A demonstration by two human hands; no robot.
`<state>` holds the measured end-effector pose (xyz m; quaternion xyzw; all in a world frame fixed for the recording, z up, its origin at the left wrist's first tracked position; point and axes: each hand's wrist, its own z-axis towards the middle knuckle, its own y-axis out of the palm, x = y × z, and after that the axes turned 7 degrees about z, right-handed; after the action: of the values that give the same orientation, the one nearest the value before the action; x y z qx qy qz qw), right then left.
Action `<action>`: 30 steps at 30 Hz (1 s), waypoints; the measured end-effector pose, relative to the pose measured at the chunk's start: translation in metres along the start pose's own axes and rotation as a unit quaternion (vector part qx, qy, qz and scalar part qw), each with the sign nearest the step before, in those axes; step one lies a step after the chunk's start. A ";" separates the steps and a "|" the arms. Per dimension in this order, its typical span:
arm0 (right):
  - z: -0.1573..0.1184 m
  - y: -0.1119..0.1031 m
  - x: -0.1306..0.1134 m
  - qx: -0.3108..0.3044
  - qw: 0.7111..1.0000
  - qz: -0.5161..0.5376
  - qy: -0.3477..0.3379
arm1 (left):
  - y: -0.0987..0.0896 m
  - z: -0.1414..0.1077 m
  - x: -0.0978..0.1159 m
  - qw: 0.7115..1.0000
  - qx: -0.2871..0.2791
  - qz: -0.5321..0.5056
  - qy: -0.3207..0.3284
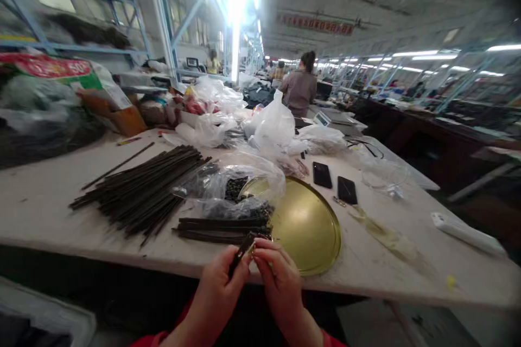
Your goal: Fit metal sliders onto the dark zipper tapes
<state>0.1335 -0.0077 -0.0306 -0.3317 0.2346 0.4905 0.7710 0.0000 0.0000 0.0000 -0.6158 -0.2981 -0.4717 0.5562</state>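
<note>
At the table's front edge, my left hand [223, 276] grips a dark strip [243, 252] between thumb and fingers. My right hand [280, 274] is beside it, its fingertips pinched on a small gold-coloured metal piece [252, 248] at the strip's end. Just beyond my hands lies a short stack of dark strips [222, 229], its right end by a round gold tray [311, 222]. A clear plastic bag [260, 173] of small black parts overlaps the tray's left side. Farther left, a large pile of dark strips [142, 187] is fanned out.
Two black phones [322, 174] [347, 190] lie right of the tray. White plastic bags [272, 124] crowd the table's back. A white object [468, 234] is at the right, and a large filled bag [40, 108] at the left. A person [300, 87] stands beyond the table.
</note>
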 end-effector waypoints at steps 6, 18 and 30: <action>-0.003 -0.002 -0.004 0.012 1.000 -0.016 -0.002 | 0.000 -0.004 0.001 1.000 0.004 0.009 0.008; 0.004 0.004 -0.012 0.054 0.937 0.212 0.271 | 0.001 -0.003 0.001 0.998 0.010 0.053 0.024; -0.005 0.003 0.000 0.036 0.996 0.033 0.076 | 0.004 -0.004 -0.006 0.997 0.025 0.069 0.030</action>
<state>0.1306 -0.0104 -0.0351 -0.3320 0.3206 0.4800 0.7461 0.0004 -0.0038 -0.0073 -0.6061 -0.2496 -0.4427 0.6118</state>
